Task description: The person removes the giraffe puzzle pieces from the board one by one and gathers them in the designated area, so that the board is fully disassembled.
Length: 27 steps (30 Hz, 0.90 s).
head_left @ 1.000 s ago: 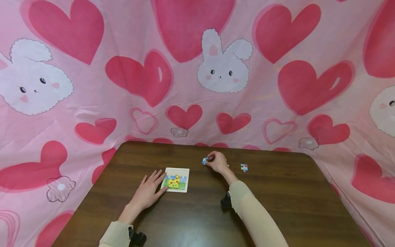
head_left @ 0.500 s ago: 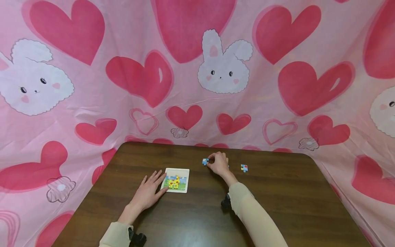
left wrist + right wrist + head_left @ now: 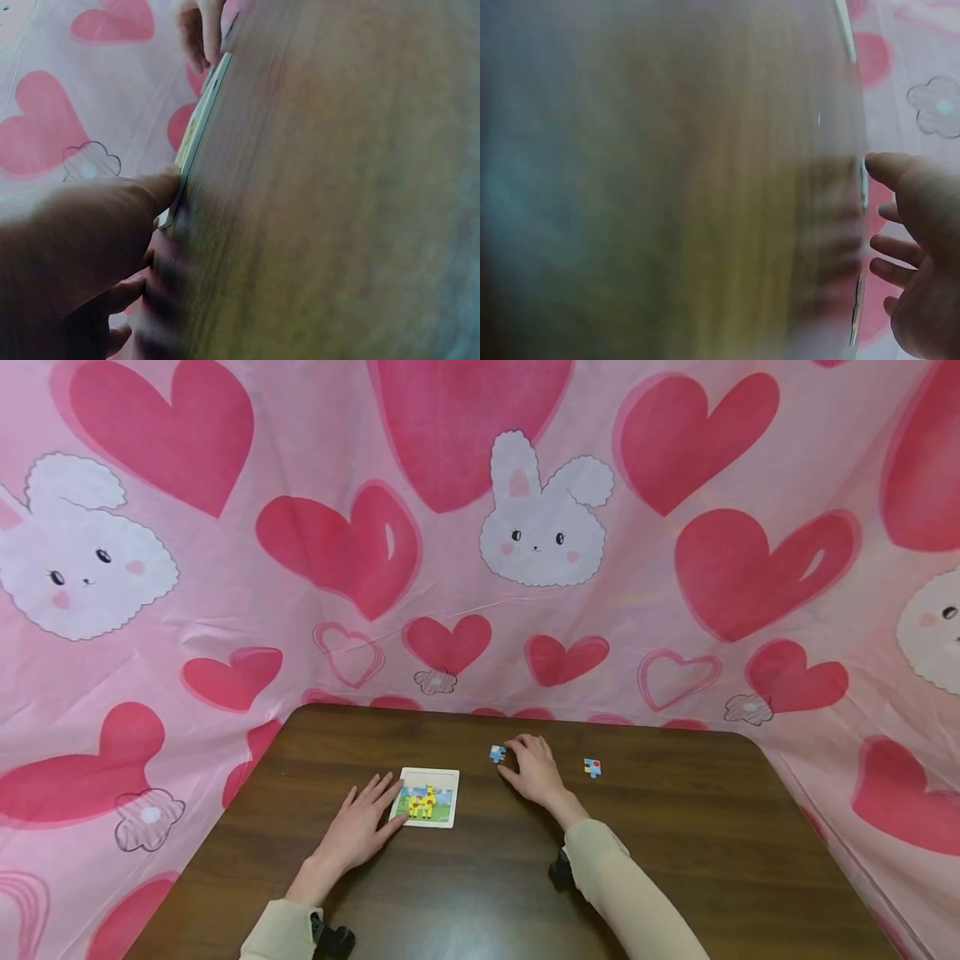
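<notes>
No words, labels, brands, numbers or signs can be read anywhere in the head view or in either of the two wrist views.

The place is looking like a screened-off table spot, and whether it is sitting inside a home or a studio I cannot tell. A pink cloth (image 3: 450, 585) is hanging, creased, behind and along both sides of a dark wood-grain table (image 3: 675, 827); red hearts (image 3: 345, 556), white rabbits (image 3: 543, 556) and flower outlines (image 3: 150, 831) are filling it (a nursery sort of print).
</notes>
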Each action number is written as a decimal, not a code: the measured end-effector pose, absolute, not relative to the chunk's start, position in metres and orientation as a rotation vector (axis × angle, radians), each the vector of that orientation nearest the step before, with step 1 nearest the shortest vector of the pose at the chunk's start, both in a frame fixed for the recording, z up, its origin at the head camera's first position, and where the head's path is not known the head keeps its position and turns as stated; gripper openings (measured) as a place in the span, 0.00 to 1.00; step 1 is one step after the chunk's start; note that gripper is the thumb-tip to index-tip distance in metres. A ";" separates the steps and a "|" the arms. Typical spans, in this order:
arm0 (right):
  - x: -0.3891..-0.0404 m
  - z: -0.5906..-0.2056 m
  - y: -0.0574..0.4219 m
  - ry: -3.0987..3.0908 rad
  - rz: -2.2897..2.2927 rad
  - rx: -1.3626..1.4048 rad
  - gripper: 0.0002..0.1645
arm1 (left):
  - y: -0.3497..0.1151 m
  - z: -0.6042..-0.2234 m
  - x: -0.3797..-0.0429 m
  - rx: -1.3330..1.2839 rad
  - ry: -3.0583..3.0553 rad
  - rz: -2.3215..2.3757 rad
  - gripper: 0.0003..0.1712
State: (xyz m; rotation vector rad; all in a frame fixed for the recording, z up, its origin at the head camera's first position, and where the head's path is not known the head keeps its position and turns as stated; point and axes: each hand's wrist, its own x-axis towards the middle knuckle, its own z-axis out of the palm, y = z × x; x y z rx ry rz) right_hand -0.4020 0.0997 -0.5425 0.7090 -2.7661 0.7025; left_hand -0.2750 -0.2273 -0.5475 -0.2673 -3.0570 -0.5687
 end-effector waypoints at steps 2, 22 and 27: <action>-0.398 -0.546 0.099 -2.718 0.738 0.754 0.29 | -0.227 -0.547 -0.275 -0.268 -3.056 -0.570 0.42; -0.338 -0.550 0.042 -2.686 1.094 1.006 0.29 | -0.226 -0.547 -0.275 -0.266 -3.062 -0.587 0.41; -0.335 -0.556 0.031 -2.690 1.056 0.960 0.25 | -0.225 -0.546 -0.274 -0.263 -3.065 -0.571 0.40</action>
